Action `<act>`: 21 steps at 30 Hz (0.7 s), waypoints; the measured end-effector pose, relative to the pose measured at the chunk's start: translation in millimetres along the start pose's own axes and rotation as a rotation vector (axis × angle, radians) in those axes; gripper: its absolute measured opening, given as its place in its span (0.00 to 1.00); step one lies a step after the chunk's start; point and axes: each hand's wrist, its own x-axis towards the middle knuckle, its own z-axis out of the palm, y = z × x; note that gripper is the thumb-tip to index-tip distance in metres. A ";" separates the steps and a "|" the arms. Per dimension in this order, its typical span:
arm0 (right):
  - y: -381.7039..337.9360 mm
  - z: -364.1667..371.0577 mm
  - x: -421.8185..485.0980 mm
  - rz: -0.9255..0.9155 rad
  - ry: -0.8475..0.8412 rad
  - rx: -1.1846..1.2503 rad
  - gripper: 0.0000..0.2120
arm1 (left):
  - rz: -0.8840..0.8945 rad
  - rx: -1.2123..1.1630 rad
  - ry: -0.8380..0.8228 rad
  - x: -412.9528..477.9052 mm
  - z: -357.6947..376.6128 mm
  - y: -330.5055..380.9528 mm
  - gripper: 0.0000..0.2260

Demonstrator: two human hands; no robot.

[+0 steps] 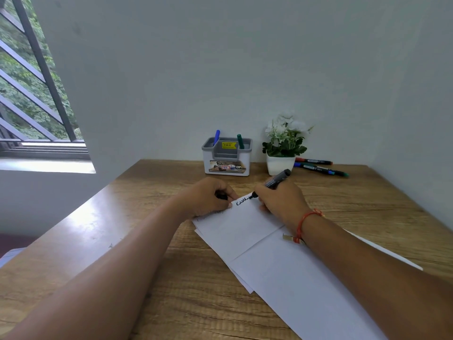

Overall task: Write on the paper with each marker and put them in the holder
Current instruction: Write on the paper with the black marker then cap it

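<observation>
- Head view, centre of the frame: your right hand [282, 201] is closed around a black marker [275, 180], its tip on the far corner of the paper [247, 231] beside a short scrawl of black ink.
- Your left hand [208, 197] is curled, fingertips pressing the paper's far edge; something small and dark sits inside it, probably the cap, though you can't be sure from this angle.
- The holder [226, 155] stands upper centre against the wall, already carrying a blue marker [216, 137] and a green marker [240, 141]. More loose markers [318, 166] lie at right, behind the white flower pot [280, 165].
- Risk: you are writing right at the corner, so one longer stroke could run the tip off the sheet and ink the table [98, 241].
- Risk: the sheets are loose, stacked askew and slick; ease your left hand and the top one may slide, smearing the line.
- Risk: your right wrist rests on the paper just below the wet ink; dragging it could smudge.
- Risk: reaching for the holder, the pot stands near your path and could be knocked.
- Materials: the paper is thin, smooth and creased across the middle; the table is wood-grain with a glossy sheen at left; the holder is rigid grey-and-white plastic, boxy with compartments; the markers are smooth round barrels that may roll.
</observation>
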 end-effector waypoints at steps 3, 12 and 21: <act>-0.6 -0.4 -0.2 0.004 -0.010 0.011 0.09 | 0.005 0.017 -0.002 0.1 -0.3 0.1 0.09; 0.3 -1.0 4.0 0.043 -0.008 0.004 0.10 | 0.011 0.009 -0.001 -0.7 -0.2 -0.9 0.09; 1.0 -2.1 1.4 0.057 0.018 0.152 0.08 | -0.014 -0.004 -0.002 0.7 0.1 -1.0 0.09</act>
